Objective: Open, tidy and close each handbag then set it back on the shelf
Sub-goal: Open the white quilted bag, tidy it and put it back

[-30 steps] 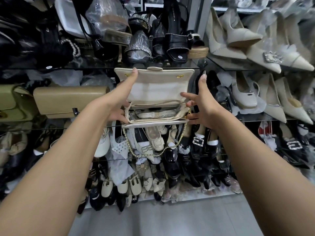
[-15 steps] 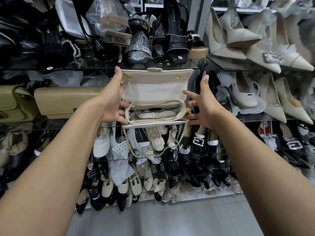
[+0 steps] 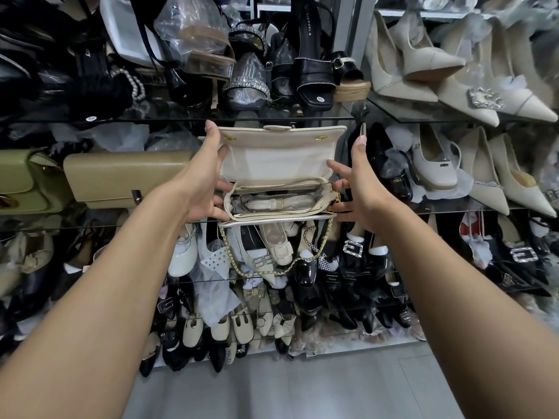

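The open cream handbag (image 3: pixel 276 164) sits between the left hand (image 3: pixel 199 182), straight fingers (image 3: pixel 222 186) pressing one end, and the right hand (image 3: pixel 363 192), released fingers touching the other.

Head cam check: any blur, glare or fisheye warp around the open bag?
Head view: cream handbag, left hand and right hand sharp, no motion blur; strong wide-angle warp, glass shelf bows and forearms balloon toward the bottom corners; light soft and even, mild glare on the plastic wrap; black shoes upper left sink into shadow.
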